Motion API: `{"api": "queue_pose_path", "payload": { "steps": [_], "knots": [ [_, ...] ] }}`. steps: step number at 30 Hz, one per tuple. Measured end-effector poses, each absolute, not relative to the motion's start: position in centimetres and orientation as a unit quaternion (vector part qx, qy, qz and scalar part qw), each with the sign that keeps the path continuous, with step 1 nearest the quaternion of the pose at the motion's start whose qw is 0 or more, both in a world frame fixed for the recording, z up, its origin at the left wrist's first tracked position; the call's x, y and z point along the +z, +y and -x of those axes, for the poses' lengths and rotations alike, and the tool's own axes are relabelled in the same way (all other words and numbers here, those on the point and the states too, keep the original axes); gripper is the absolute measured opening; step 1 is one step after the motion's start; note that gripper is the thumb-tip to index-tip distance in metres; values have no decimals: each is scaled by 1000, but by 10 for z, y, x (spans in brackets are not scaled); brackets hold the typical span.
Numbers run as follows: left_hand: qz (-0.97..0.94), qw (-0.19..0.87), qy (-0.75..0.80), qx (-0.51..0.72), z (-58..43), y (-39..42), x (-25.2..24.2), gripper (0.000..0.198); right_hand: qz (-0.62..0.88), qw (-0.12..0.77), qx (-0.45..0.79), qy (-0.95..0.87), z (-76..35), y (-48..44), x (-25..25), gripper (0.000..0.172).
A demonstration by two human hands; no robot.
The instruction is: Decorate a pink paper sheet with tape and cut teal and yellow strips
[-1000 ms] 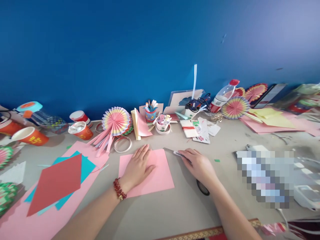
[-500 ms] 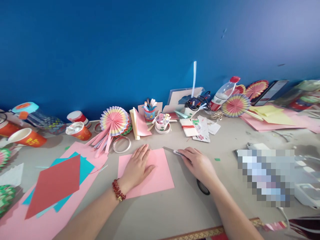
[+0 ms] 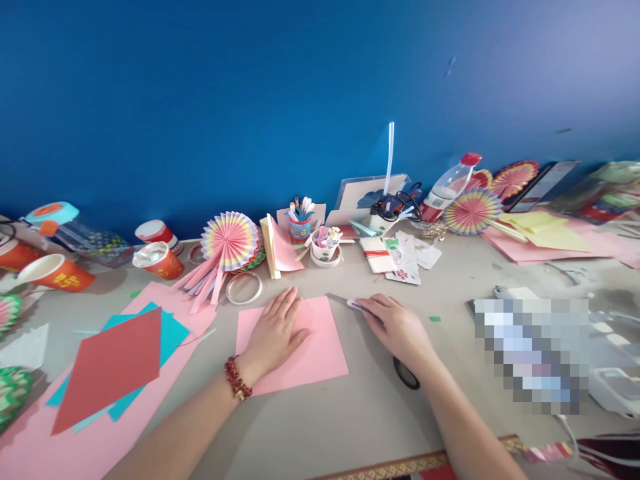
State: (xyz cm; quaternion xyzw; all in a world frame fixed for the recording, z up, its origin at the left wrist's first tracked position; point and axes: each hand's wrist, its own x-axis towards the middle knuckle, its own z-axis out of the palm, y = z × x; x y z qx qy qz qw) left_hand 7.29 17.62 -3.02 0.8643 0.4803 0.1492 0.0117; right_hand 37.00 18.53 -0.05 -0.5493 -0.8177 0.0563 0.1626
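Note:
My left hand (image 3: 274,337) lies flat on a sheet of pink paper (image 3: 323,353), fingers together and thumb spread, a red bead bracelet on the wrist. My right hand (image 3: 397,327) is closed around a slim bladed tool that looks like a utility knife (image 3: 357,306). Its grey blade points left, its tip beside the paper's upper right corner. Most of its handle is hidden by the fingers. Below the right wrist a black loop (image 3: 407,375) shows in part; whether it belongs to the held tool I cannot tell.
Red paper (image 3: 113,370) lies over blue and pink sheets at left. Behind stand a pleated paper fan (image 3: 230,240), a tape roll (image 3: 244,289), orange cups (image 3: 160,260) and a plastic bottle (image 3: 447,190). A blurred-out device (image 3: 530,353) lies at right.
The view has shifted very slightly. Both hands, the pink paper and the tool stay in nearly the same place.

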Motion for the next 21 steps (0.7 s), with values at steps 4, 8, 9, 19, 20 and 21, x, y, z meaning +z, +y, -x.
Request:
{"api": "queue_pose_path", "payload": {
  "steps": [4,8,9,19,20,21],
  "knots": [
    [-865,13,480,149,-73,176,-30,64,550,162,49,-818,-370,185,1,37],
    [-864,15,478,157,-73,176,-30,63,552,160,45,-817,-369,185,1,38],
    [-864,16,478,161,-73,176,-30,63,551,161,45,-817,-369,185,1,38],
    [-867,15,474,155,-73,177,-29,59,553,161,64,-815,-371,185,0,38],
    [-867,16,473,155,-72,177,-29,58,552,163,64,-815,-370,185,0,37],
    [-867,17,473,155,-72,177,-29,57,552,165,63,-815,-370,185,0,37]
  ]
}}
